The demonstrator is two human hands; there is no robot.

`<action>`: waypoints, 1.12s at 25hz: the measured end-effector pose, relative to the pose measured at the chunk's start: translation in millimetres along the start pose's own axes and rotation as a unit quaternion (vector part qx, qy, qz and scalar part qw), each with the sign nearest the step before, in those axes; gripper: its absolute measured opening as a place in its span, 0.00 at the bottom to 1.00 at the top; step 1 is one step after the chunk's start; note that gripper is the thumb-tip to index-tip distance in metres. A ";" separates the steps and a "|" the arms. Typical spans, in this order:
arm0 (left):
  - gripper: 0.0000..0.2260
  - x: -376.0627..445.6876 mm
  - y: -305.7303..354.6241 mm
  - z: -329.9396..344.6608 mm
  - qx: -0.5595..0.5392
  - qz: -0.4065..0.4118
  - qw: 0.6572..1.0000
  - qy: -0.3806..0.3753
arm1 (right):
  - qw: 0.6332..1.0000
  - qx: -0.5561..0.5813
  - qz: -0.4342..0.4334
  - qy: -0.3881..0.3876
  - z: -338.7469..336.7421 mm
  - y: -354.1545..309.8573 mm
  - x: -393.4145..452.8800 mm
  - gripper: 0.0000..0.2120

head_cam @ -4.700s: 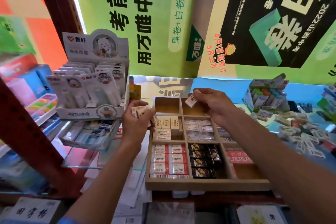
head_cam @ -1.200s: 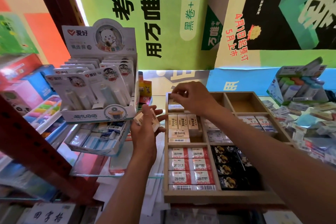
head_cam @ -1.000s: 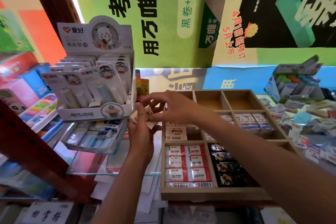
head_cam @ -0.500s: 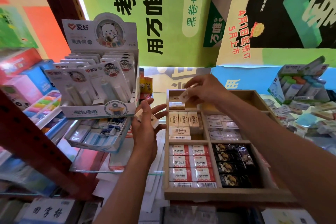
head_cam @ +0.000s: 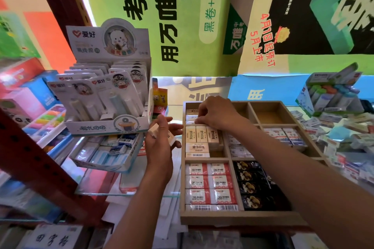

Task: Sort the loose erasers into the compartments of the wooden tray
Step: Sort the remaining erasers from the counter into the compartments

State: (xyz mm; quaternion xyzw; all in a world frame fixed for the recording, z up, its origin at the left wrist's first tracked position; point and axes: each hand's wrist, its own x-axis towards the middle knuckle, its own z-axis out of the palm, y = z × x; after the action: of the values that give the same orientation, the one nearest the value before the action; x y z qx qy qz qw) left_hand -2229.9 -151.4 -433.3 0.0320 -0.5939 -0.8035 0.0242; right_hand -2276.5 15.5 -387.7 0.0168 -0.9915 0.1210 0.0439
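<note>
My right hand (head_cam: 217, 114) reaches into the far-left compartment of the tray (head_cam: 240, 219), fingers curled onto a cream eraser (head_cam: 192, 117) lying there. My left hand (head_cam: 160, 143) hovers just left of the tray, fingers gripping spare erasers (head_cam: 162, 134). A loose pile (head_cam: 344, 139) lies right of the tray.

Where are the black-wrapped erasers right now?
Head view: the black-wrapped erasers fill the wooden tray's near middle compartment, right of the 2B erasers.
</note>
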 end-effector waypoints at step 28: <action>0.27 -0.6 -3.4 2.1 0.033 -0.029 0.999 -0.012 | 0.975 0.155 0.096 0.131 9.4 12.6 11.6 0.09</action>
State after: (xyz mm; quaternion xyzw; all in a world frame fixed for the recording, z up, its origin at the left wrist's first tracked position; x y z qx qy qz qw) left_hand -2229.5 -148.4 -436.0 0.0409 -0.6190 -0.7843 -0.0073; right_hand -2289.3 25.2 -398.7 -0.0877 -0.9435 0.2778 0.1582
